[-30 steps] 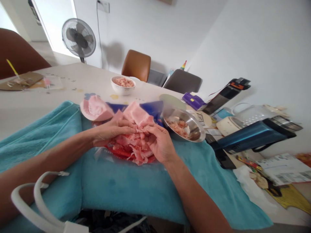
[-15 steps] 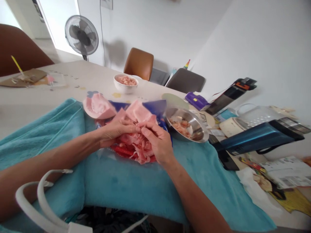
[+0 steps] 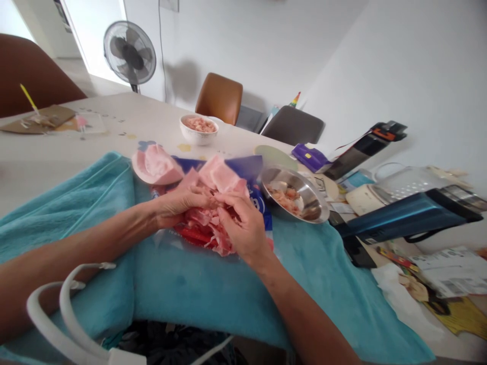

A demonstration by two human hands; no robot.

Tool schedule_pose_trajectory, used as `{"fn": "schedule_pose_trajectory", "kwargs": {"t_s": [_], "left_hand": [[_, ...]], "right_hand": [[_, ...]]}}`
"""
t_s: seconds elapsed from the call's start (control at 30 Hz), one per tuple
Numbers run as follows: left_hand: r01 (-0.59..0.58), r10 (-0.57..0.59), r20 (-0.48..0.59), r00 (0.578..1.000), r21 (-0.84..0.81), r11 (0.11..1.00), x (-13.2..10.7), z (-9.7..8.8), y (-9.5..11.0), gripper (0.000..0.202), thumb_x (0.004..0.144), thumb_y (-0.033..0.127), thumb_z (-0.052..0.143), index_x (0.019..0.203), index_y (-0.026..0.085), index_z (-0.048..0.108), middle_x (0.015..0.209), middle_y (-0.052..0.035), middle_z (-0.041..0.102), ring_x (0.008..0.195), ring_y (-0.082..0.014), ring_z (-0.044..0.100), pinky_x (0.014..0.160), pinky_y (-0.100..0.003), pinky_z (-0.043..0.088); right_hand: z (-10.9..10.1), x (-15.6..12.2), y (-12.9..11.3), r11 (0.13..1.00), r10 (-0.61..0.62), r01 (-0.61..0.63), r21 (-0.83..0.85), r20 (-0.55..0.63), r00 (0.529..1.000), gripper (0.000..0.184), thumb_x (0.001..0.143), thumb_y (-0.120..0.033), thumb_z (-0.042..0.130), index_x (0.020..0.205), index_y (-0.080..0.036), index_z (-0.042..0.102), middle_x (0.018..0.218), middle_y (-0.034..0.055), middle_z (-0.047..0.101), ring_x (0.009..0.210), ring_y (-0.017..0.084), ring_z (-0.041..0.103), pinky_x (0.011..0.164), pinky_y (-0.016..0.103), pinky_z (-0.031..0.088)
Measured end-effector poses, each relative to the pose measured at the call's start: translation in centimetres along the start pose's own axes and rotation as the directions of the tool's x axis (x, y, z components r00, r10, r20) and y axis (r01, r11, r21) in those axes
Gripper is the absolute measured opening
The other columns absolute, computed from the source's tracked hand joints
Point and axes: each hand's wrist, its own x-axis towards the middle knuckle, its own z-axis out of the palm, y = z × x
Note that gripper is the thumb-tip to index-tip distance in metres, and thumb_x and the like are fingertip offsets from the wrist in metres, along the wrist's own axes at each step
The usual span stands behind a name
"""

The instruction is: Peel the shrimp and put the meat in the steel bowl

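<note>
A heap of pink sliced meat (image 3: pixel 207 215) lies on an opened blue and red plastic bag (image 3: pixel 243 170) spread over a teal towel (image 3: pixel 190 284). My left hand (image 3: pixel 178 203) rests on the heap's left side, fingers pinched on a slice. My right hand (image 3: pixel 243 228) is on the heap's right side, fingers curled and gripping meat pieces; both hands meet at the heap's middle. A round pink slice (image 3: pixel 154 165) lies at the far left of the bag. A steel bowl (image 3: pixel 310 200) with torn meat bits stands just right of the bag.
A white bowl (image 3: pixel 198 130) of chopped meat stands farther back on the white table (image 3: pixel 57 152). A dark blue appliance (image 3: pixel 403 215), a scale, papers (image 3: pixel 449 268) and packets crowd the right side. Chairs (image 3: pixel 218 96) and a fan (image 3: pixel 129 53) stand behind. A white headset band (image 3: pixel 68 324) lies at lower left.
My right hand has turned from palm-up to fingers curled down onto the meat and drawn closer to the left hand. The view shifted slightly.
</note>
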Motion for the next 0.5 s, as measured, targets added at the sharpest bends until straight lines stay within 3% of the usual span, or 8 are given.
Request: {"fn": "schedule_pose_trajectory", "kwargs": {"t_s": [0.1,0.23,0.37,0.5], "left_hand": [[-0.029,0.03,0.016,0.999,-0.036,0.999,-0.06,-0.06,0.1,0.019,0.06,0.022,0.082,0.065,0.012,0.066,0.051,0.0004,0.06,0.037,-0.006,0.048,0.03,-0.015,0.034],[-0.043,0.044,0.02,0.999,-0.036,0.998,0.18,-0.3,0.08,0.016,0.064,0.022,0.08,0.063,0.013,0.066,0.05,0.0013,0.058,0.035,-0.0052,0.046,0.029,-0.014,0.032],[-0.058,0.059,0.052,0.997,-0.02,0.998,0.37,-0.56,-0.02,0.017,0.066,0.025,0.081,0.067,0.013,0.068,0.049,0.0014,0.056,0.035,-0.0051,0.045,0.029,-0.014,0.032],[-0.023,0.029,0.115,0.993,-0.048,0.999,0.24,-0.66,0.1,0.018,0.068,0.026,0.079,0.07,0.012,0.068,0.053,0.0001,0.059,0.038,-0.0058,0.047,0.031,-0.014,0.034]], "right_hand": [[-0.29,0.28,0.55,1.0,0.02,-0.02,-0.017,-0.043,0.999,0.022,0.082,-0.015,0.057,0.093,-0.027,0.072,0.1,0.0018,0.071,0.095,0.017,0.064,0.09,0.034,0.049],[-0.56,0.52,0.85,0.951,0.255,-0.245,0.187,-0.031,0.966,0.014,0.079,-0.021,0.064,0.09,-0.026,0.072,0.089,-0.0004,0.071,0.08,0.015,0.065,0.079,0.031,0.052],[-0.56,0.69,0.43,0.71,0.458,-0.445,0.546,0.122,0.881,0.014,0.074,-0.025,0.069,0.088,-0.022,0.072,0.082,-0.0002,0.07,0.069,0.013,0.064,0.067,0.028,0.054],[-0.73,0.93,0.01,0.521,0.502,-0.517,0.679,0.245,0.829,0.015,0.07,-0.024,0.071,0.084,-0.019,0.072,0.079,0.0007,0.067,0.064,0.011,0.06,0.054,0.022,0.051]]}}
